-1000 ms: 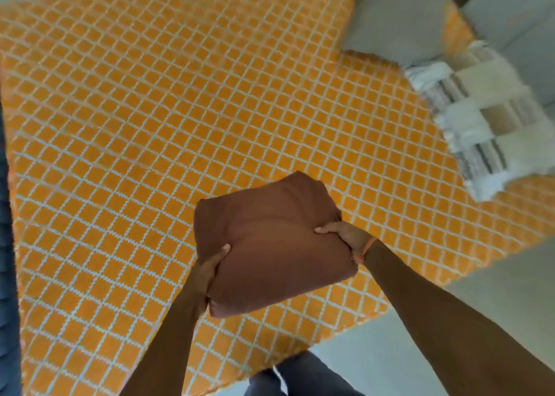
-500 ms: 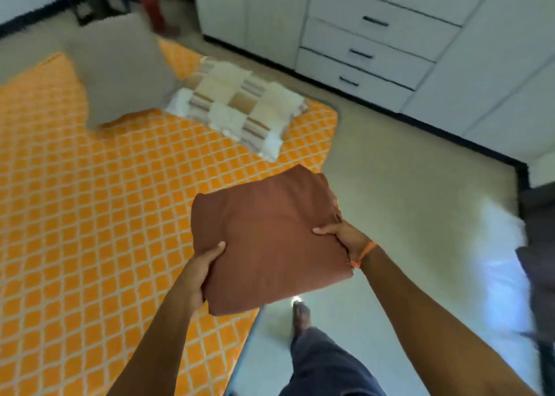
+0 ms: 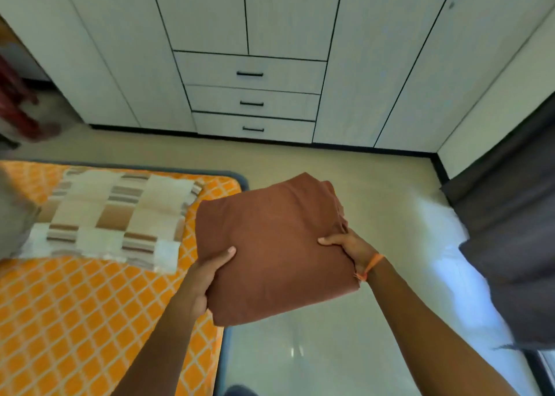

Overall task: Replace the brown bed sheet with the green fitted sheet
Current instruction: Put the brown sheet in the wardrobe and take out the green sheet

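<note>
Both hands clamp the folded brown sheet (image 3: 274, 251) from opposite edges, left hand (image 3: 204, 278) underneath, right hand (image 3: 350, 247) pinching the side, likely so the folds hold while carried. It hangs over the floor (image 3: 360, 179), beside the mattress (image 3: 75, 305), facing the wardrobe (image 3: 252, 74).

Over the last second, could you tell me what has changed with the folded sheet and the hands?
The person turned away from the bed toward the wardrobe drawers, carrying the folded brown sheet off the mattress and out over the floor. Unchanged: the left hand and right hand grip its opposite edges.
</note>
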Motion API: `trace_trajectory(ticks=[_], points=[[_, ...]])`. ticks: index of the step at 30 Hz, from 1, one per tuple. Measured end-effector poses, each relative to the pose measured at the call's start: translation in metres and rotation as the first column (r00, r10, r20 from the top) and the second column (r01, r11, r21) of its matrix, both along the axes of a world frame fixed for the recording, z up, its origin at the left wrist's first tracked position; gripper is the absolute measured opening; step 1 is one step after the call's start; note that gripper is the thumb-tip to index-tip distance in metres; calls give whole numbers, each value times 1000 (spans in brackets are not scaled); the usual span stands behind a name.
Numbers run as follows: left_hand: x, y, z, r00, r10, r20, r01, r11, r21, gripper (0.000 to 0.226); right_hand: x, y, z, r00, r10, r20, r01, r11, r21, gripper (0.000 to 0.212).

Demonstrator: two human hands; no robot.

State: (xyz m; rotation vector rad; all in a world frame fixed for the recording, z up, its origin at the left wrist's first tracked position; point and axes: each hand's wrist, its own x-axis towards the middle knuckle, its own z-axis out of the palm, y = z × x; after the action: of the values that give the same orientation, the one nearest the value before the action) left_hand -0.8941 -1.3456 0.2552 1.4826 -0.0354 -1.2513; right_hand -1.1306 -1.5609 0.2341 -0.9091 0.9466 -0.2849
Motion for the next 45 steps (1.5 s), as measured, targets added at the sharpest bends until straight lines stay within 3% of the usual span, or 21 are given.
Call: trace_trajectory(ticks=[5,8,13,16,22,29,31,33,36,40,45], points=[[51,-125,6,999,-20,38,20,1000,-1,46,34,-108,-4,995,-98,21,98,995,18,116],[97,-211,3,999,-17,42,17,1000,-9,49,75,-185,-1,992,-123,36,124,992,-16,103],[188,-358,4,998,-37,44,37,999,11,72,153,-307,16,989,-146,36,149,986,-69,61],[235,-444,22,990,-39,135,37,999,19,60,194,-379,32,988,-149,42,153,984,-96,49],[309,-593,52,957,-70,280,59,997,49,54,266,-522,17,978,-197,71,201,978,-55,53],[400,-729,78,900,61,431,-122,986,117,50,400,-686,-20,999,21,-41,-23,999,-35,58],[435,-756,93,876,60,478,-146,979,145,48,446,-721,-17,985,122,-120,-131,989,-65,69],[477,-783,103,838,45,544,-168,969,179,47,497,-760,-10,956,171,-237,-204,971,-123,82],[535,-816,111,735,-68,674,-160,949,271,54,576,-810,12,951,84,-298,-185,926,-330,91],[608,-865,112,538,-328,776,-92,893,440,52,672,-860,70,993,-58,-102,-21,765,-644,60],[702,-921,85,350,-571,742,64,806,589,70,772,-893,130,971,-190,145,225,515,-827,59]])
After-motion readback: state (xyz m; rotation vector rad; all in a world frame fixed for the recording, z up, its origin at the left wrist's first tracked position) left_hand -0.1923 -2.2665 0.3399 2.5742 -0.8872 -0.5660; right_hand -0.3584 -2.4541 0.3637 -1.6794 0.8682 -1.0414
